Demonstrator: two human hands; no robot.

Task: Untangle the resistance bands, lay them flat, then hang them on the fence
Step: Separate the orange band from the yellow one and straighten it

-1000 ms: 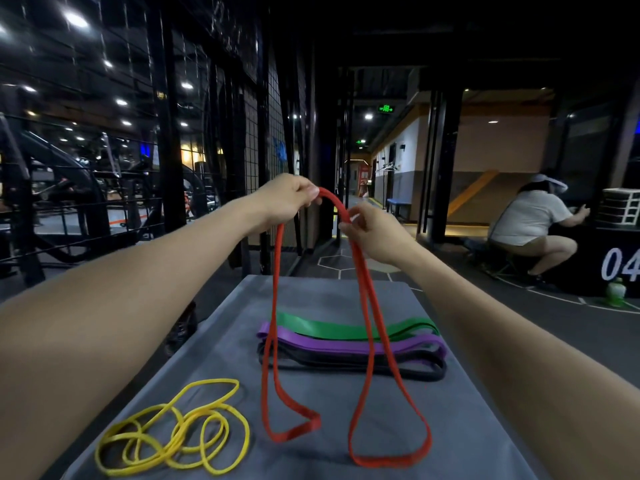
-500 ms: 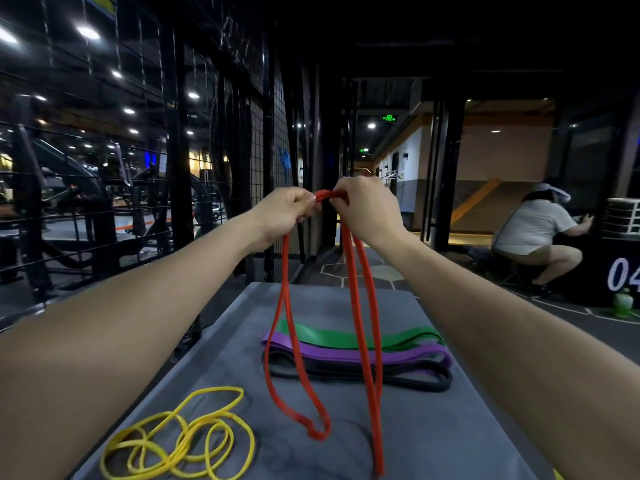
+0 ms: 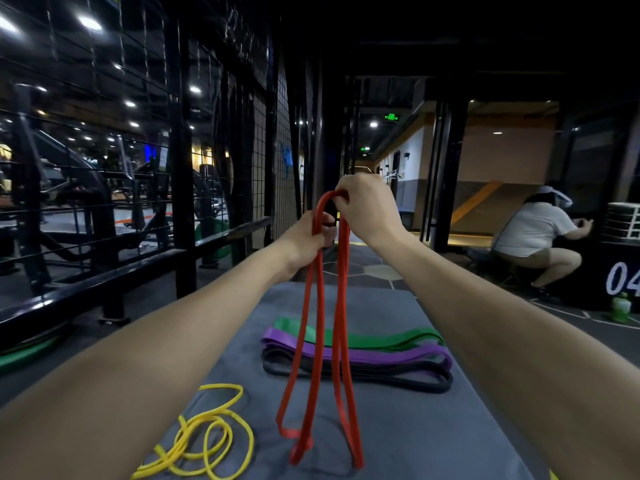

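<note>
Red band (image 3: 320,341) hangs doubled from both my hands: my right hand (image 3: 367,209) pinches its top fold, my left hand (image 3: 308,239) grips a strand just below, fingers curled round it. Its low loops brush the grey table (image 3: 433,438). Green (image 3: 381,339), purple (image 3: 391,355) and black (image 3: 398,379) bands lie flat beyond; the yellow band (image 3: 207,438) lies tangled near my left forearm.

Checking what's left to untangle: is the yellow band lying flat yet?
No, the yellow band lies in a tangle of overlapping loops on the grey mat.
</note>
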